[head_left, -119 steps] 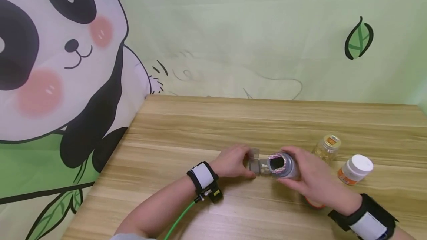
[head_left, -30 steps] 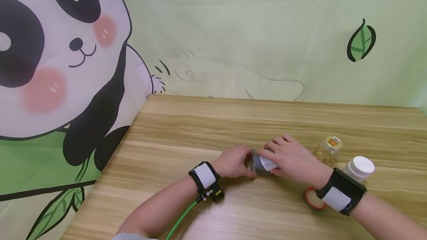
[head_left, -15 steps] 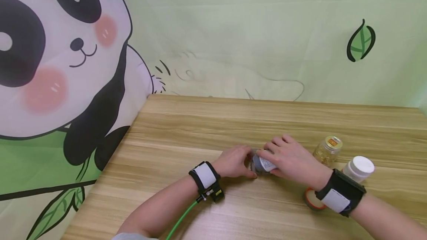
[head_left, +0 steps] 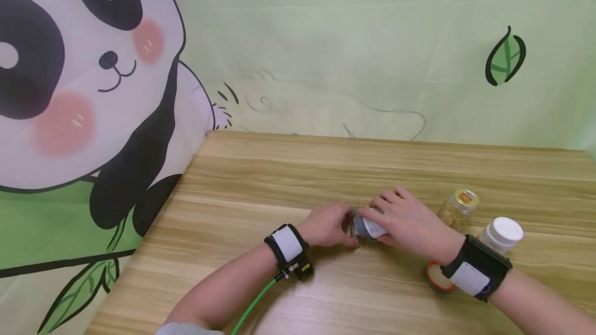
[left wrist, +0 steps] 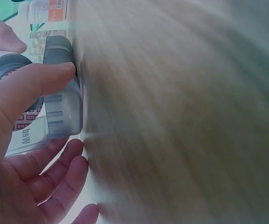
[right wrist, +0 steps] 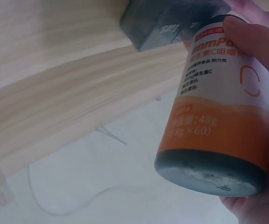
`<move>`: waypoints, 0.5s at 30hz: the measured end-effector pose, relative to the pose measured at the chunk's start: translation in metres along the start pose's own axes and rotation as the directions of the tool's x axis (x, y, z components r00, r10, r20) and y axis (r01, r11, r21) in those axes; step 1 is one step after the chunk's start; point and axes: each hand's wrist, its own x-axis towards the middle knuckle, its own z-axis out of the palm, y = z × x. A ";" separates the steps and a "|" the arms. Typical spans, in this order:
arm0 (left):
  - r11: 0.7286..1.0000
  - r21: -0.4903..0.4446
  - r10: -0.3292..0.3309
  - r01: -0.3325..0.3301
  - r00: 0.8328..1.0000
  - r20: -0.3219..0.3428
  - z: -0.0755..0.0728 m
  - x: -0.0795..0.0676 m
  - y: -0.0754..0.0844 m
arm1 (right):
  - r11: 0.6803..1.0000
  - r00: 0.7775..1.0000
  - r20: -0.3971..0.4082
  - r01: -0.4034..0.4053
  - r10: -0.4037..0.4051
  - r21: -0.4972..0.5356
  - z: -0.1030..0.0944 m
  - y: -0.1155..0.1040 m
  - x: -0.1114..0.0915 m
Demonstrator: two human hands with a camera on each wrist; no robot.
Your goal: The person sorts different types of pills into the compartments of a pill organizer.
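My left hand (head_left: 326, 224) holds a grey pill organizer (left wrist: 64, 112) on the table, thumb along one side and fingers near its other end. One clear lid (left wrist: 29, 140), marked "Wed", stands raised. My right hand (head_left: 412, 224) grips a vitamin C tablet bottle (right wrist: 214, 107) with an orange and white label and dark base. The bottle is tipped, its uncapped mouth right over the organizer. In the right wrist view, part of the organizer (right wrist: 158, 21) shows beyond the bottle's neck. Whether tablets are coming out is hidden by the hands and bottle.
An orange-rimmed cap (head_left: 437, 276) lies on the wooden table (head_left: 279, 169) below my right wrist. Behind that wrist stand a gold-lidded clear jar (head_left: 458, 210) with yellowish contents and a white-capped bottle (head_left: 503, 234). A green cable (head_left: 253, 306) runs from my left wristband.
Since the earliest frame, my right hand has moved left and turned the bottle mouth-down over the organizer, baring the cap on the table. Over the last second, both hands have stayed nearly still.
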 end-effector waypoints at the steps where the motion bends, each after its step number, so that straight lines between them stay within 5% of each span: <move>1: 1.000 0.001 0.000 0.000 1.000 -0.002 0.000 0.000 0.000 | 1.000 1.000 0.002 0.001 -0.001 -0.003 0.000 0.000 0.000; 15: 1.000 0.009 -0.001 0.001 1.000 -0.002 -0.001 0.000 0.001 | 0.999 1.000 -0.017 0.015 -0.015 -0.039 0.000 0.000 0.002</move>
